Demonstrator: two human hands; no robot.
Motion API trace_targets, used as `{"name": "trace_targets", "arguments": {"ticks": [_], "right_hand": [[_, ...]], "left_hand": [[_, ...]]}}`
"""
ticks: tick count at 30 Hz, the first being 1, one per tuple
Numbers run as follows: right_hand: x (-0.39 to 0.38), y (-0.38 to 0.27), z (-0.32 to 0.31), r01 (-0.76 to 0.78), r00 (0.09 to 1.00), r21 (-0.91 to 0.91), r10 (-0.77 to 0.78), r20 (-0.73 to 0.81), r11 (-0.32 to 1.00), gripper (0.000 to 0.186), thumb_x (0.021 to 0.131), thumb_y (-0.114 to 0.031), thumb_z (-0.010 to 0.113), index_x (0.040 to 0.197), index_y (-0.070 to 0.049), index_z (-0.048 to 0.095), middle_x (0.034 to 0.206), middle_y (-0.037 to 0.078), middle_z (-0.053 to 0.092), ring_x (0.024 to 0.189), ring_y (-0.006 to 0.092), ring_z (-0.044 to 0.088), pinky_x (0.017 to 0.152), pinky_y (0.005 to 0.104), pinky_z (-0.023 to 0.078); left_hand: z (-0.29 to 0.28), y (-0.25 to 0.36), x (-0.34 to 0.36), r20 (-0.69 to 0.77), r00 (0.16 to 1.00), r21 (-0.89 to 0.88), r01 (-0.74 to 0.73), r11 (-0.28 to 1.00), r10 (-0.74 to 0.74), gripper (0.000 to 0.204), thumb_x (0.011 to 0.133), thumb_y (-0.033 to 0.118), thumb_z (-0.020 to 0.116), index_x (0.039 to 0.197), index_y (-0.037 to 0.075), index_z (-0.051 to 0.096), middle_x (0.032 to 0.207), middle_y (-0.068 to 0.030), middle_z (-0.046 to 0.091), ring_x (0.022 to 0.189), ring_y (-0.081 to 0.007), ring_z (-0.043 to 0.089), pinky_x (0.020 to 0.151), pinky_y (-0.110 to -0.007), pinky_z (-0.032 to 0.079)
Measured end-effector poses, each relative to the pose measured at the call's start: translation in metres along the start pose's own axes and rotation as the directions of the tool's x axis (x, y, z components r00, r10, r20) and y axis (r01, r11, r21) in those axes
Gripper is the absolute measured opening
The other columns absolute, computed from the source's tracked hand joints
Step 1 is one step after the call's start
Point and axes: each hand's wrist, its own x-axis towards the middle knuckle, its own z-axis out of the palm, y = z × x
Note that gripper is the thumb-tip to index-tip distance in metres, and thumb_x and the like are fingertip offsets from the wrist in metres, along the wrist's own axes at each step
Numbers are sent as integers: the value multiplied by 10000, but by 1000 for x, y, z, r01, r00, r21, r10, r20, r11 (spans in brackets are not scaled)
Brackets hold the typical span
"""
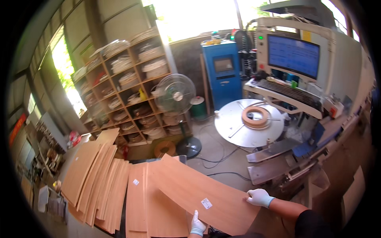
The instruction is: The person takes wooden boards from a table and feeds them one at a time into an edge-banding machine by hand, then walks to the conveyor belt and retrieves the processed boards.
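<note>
A long light-brown wooden panel [214,188] with a small white label is held at a slant over other panels. My right hand [258,198], in a white glove, grips its right end, fingers curled over the edge. My left hand [198,224], also gloved, grips the near long edge at the bottom of the view, thumb on top and its other fingers mostly hidden under the wood. Beneath and left of the held panel lie flat panels [136,202], one with a label. Farther left, several more panels [91,174] are spread in overlapping piles.
A cubby shelf [127,91] with coiled rolls, a standing fan [177,96] and a blue cabinet [220,87] stand behind. At right are a machine with a screen [293,55], a round white turntable [234,129] holding a brown roll, and metal rails [270,152]. Cables [228,174] cross the floor.
</note>
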Motion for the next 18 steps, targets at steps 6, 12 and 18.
{"name": "trace_targets", "arguments": {"ticks": [6, 12, 18], "right_hand": [[-96, 81, 0, -144, 960, 157, 177, -219, 977, 473, 872, -550, 562, 1063, -135, 682, 940, 161, 700, 901, 356, 663, 794, 446, 512], [-191, 151, 19, -303, 852, 308, 401, -335, 902, 478, 883, -535, 549, 1062, -108, 667, 923, 168, 701, 886, 360, 664, 780, 460, 509], [-241, 182, 67, -452, 749, 404, 585, -313, 795, 487, 884, -502, 550, 1083, -70, 656, 937, 191, 695, 912, 377, 656, 804, 476, 501]], "left_hand": [[54, -53, -11, 166, 971, 235, 130, 963, -172, 488, 944, 293, 624, 1339, 41, 487, 1320, -121, 564, 1220, -287, 520, 1067, -467, 387], [145, -122, -21, 336, 897, 448, 116, 886, -287, 473, 962, 263, 599, 1351, 30, 463, 1298, -112, 571, 1195, -260, 546, 1044, -431, 417], [184, -173, -16, 326, 841, 605, 165, 779, -432, 522, 964, 273, 592, 1400, 50, 411, 1371, -93, 526, 1250, -267, 505, 1086, -443, 373]]}}
